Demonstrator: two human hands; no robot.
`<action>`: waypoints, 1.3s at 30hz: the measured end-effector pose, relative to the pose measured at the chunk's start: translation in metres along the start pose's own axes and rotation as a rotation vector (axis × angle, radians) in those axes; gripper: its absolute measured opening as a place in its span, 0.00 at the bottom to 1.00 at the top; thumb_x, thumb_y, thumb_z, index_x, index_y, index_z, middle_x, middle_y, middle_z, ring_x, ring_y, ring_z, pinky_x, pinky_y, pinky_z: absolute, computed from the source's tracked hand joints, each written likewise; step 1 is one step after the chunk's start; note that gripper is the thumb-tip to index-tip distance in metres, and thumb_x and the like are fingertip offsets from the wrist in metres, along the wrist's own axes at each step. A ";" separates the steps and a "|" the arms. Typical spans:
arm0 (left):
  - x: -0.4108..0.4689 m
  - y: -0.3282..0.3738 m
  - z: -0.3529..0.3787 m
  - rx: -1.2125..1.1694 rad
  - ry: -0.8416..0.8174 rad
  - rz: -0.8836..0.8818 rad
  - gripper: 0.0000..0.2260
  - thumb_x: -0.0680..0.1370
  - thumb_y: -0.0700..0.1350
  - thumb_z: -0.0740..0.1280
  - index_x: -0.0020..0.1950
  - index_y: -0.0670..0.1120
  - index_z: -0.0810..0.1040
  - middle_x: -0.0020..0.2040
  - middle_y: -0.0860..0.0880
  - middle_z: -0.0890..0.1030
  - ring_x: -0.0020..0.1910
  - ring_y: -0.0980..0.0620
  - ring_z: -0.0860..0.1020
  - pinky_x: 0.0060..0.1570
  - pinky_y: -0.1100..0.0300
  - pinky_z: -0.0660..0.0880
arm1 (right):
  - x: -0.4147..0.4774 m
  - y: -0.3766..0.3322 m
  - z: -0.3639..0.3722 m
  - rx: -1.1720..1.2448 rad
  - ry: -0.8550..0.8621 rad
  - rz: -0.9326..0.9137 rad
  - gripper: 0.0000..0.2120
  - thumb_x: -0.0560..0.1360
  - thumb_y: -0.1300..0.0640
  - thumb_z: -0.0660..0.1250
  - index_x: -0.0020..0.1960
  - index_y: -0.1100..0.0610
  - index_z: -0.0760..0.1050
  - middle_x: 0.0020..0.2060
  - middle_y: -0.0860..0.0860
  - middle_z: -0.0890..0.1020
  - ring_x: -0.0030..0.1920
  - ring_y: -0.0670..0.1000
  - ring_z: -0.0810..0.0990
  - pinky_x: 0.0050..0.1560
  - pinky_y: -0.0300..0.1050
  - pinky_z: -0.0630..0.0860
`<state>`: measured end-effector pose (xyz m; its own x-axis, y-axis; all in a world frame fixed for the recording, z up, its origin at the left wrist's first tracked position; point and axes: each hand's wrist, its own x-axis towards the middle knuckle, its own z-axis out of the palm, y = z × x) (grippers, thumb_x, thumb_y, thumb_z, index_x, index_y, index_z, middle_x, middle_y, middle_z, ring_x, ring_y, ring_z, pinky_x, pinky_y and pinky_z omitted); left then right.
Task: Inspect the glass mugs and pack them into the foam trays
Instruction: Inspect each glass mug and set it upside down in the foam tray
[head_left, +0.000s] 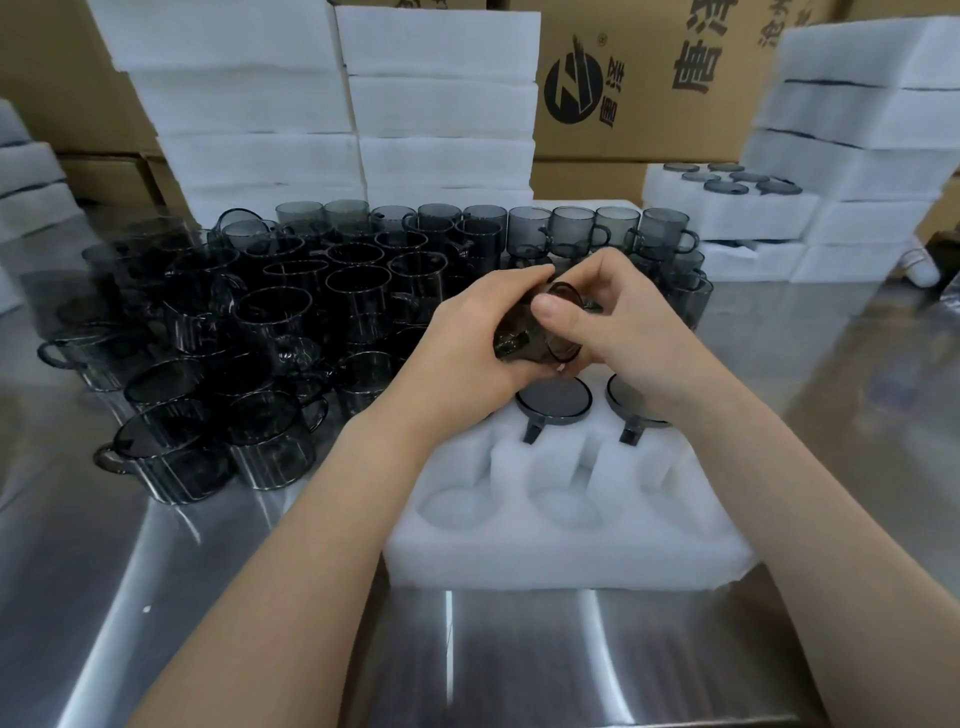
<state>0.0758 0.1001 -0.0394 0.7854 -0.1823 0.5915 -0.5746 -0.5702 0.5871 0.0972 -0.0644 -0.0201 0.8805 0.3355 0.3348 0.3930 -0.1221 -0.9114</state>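
Mug (537, 332) between both hands

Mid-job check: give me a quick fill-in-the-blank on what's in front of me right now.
1. The left hand and right hand hold one ___ over the tray.
2. ___ packed mugs show in the tray.
3. They sit ___ down.
4. Behind the loose mugs stand stacks of white ___.

Missing words: mug; two; upside; foam.
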 end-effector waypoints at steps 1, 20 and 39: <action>0.000 0.000 0.000 -0.003 -0.003 0.008 0.34 0.66 0.38 0.79 0.71 0.45 0.72 0.64 0.52 0.76 0.59 0.64 0.71 0.59 0.78 0.64 | -0.001 -0.001 0.000 0.009 0.014 0.005 0.20 0.65 0.44 0.73 0.46 0.55 0.70 0.45 0.55 0.80 0.35 0.46 0.82 0.30 0.40 0.77; -0.001 0.001 -0.005 -0.317 0.113 -0.132 0.27 0.66 0.41 0.80 0.63 0.47 0.78 0.55 0.55 0.82 0.57 0.59 0.80 0.59 0.63 0.75 | 0.004 0.004 -0.013 0.491 -0.257 0.056 0.20 0.71 0.65 0.70 0.62 0.58 0.73 0.49 0.56 0.79 0.37 0.49 0.78 0.39 0.39 0.75; -0.002 0.002 0.001 -0.114 0.014 -0.007 0.33 0.65 0.51 0.79 0.68 0.52 0.72 0.59 0.57 0.80 0.59 0.62 0.77 0.62 0.69 0.70 | 0.003 0.001 -0.002 0.214 0.123 0.055 0.12 0.82 0.54 0.61 0.41 0.56 0.74 0.28 0.54 0.78 0.23 0.51 0.73 0.22 0.39 0.68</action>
<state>0.0732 0.0986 -0.0401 0.7865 -0.1671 0.5946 -0.5924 -0.4764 0.6497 0.1008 -0.0657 -0.0193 0.9299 0.2159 0.2976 0.2898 0.0677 -0.9547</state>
